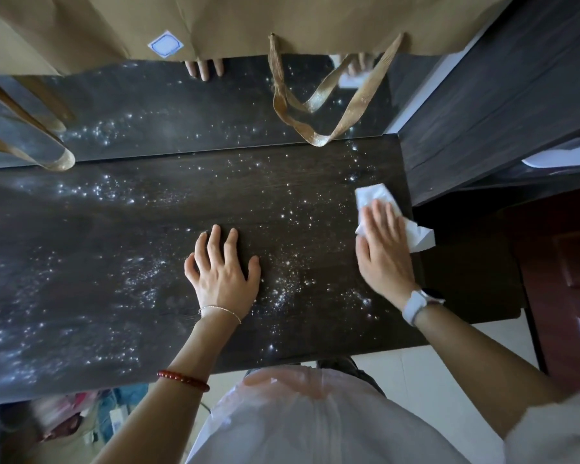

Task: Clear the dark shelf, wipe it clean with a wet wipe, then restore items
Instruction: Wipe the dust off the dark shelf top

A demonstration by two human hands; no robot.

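Observation:
The dark shelf [114,249] fills the middle of the view, its wood-grain top dotted with bright specks and dust. My left hand [223,269] rests flat on the shelf near the middle, fingers spread, holding nothing. My right hand [384,246] presses a white wet wipe [379,195] flat against the shelf at its right end, close to the edge. Part of the wipe sticks out past my fingers and over the shelf's right edge.
A mirror [181,122] backs the shelf and reflects it. Brown paper bags [248,21] with ribbon handles [318,105] hang above the mirror. A dark cabinet [489,112] stands to the right, with a reddish door [570,286] below. A bin lined with a plastic bag [308,416] sits below the shelf's front edge.

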